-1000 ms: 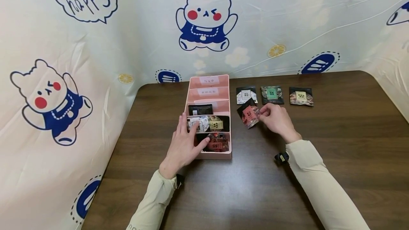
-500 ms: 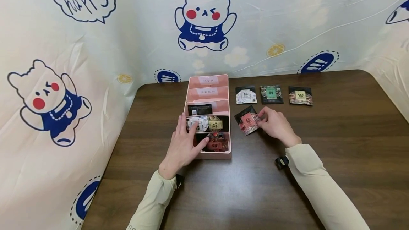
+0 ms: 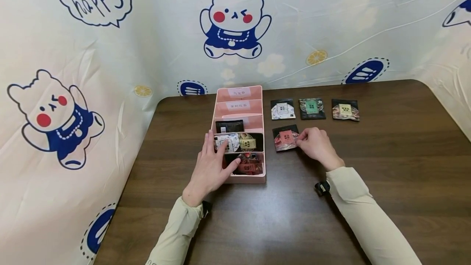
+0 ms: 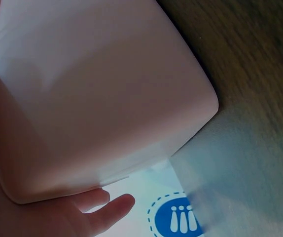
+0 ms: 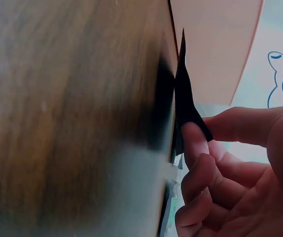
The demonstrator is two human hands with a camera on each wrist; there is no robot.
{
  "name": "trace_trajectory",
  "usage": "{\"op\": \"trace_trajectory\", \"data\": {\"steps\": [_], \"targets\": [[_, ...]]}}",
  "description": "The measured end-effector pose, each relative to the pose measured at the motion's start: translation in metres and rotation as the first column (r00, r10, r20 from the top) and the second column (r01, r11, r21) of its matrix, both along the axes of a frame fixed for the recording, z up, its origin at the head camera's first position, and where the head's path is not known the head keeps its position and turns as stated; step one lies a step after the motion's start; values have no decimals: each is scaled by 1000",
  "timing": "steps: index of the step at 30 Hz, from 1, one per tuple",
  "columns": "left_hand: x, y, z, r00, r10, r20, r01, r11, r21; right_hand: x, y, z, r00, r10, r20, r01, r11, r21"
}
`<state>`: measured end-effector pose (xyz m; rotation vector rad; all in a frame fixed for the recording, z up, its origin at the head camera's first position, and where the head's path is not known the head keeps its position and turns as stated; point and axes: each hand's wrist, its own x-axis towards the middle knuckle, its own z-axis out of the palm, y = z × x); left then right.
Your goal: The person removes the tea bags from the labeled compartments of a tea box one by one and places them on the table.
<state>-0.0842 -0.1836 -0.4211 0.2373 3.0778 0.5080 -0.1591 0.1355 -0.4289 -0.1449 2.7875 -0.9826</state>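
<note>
My right hand pinches the right edge of a tea sachet with a red label, just right of the pink divided box. In the right wrist view that sachet appears edge-on between thumb and fingers, slightly off the tabletop. My left hand rests on the box's left side near the front, fingers extended and spread over the rim. Under those fingers, the front compartments hold red sachets, a white sachet and a yellow-labelled one. A black sachet lies in the middle compartment.
Behind the pinched sachet, a white-labelled sachet, a green-labelled one and another yellow-labelled one lie in a row on the brown table. Paper labels mark the box's rear compartments. A printed curtain stands behind.
The red-labelled sachet has come toward me and turned from tilted to nearly square with the row, with my right hand moving along. My left hand has stayed on the box.
</note>
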Motion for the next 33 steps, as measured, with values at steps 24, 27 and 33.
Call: {"op": "trace_trajectory", "data": {"steps": [24, 27, 33], "targets": [[0, 0, 2, 1000, 3, -5, -3, 1000, -4, 2, 2, 12, 992, 87, 89, -98, 987, 128], [1, 1, 3, 1000, 1, -1, -1, 1000, -3, 1, 1, 14, 993, 89, 77, -98, 987, 129], [1, 1, 4, 1000, -1, 9, 1, 1000, -1, -2, -7, 21, 995, 101, 18, -103, 987, 120]]}}
